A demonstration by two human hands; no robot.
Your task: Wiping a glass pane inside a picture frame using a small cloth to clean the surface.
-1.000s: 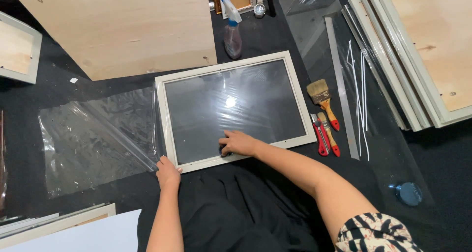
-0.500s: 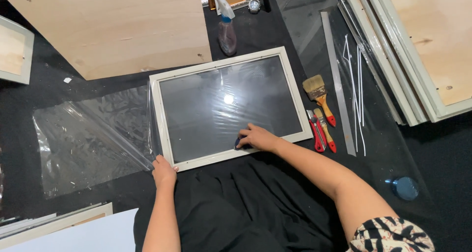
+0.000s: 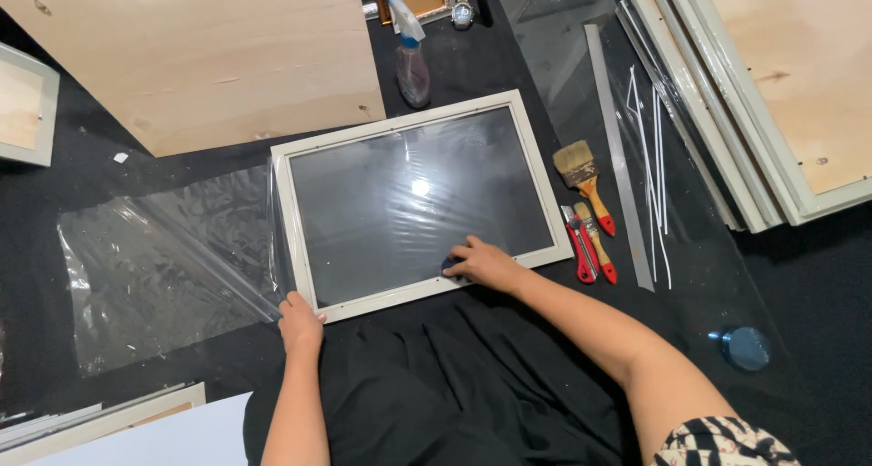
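Note:
A white-framed picture frame (image 3: 527, 162) lies flat on the black floor, its dark glass covered by clear plastic film (image 3: 163, 257) that trails off to the left. My left hand (image 3: 300, 319) presses the frame's near left corner, holding nothing. My right hand (image 3: 486, 264) rests on the glass near the frame's bottom edge, fingers closed over a small dark blue pad (image 3: 450, 264) that is mostly hidden under them.
A brush (image 3: 581, 180), red-handled cutters (image 3: 581, 243), a metal ruler (image 3: 618, 148) and thin white strips (image 3: 654, 157) lie to the right. A spray bottle (image 3: 411, 62) stands behind. Plywood sheets (image 3: 200, 48), stacked frames (image 3: 727, 112) and a blue bottle cap (image 3: 747, 348) surround.
My right hand has slid rightward along the frame's bottom edge over the film. My left hand stays at the near left corner.

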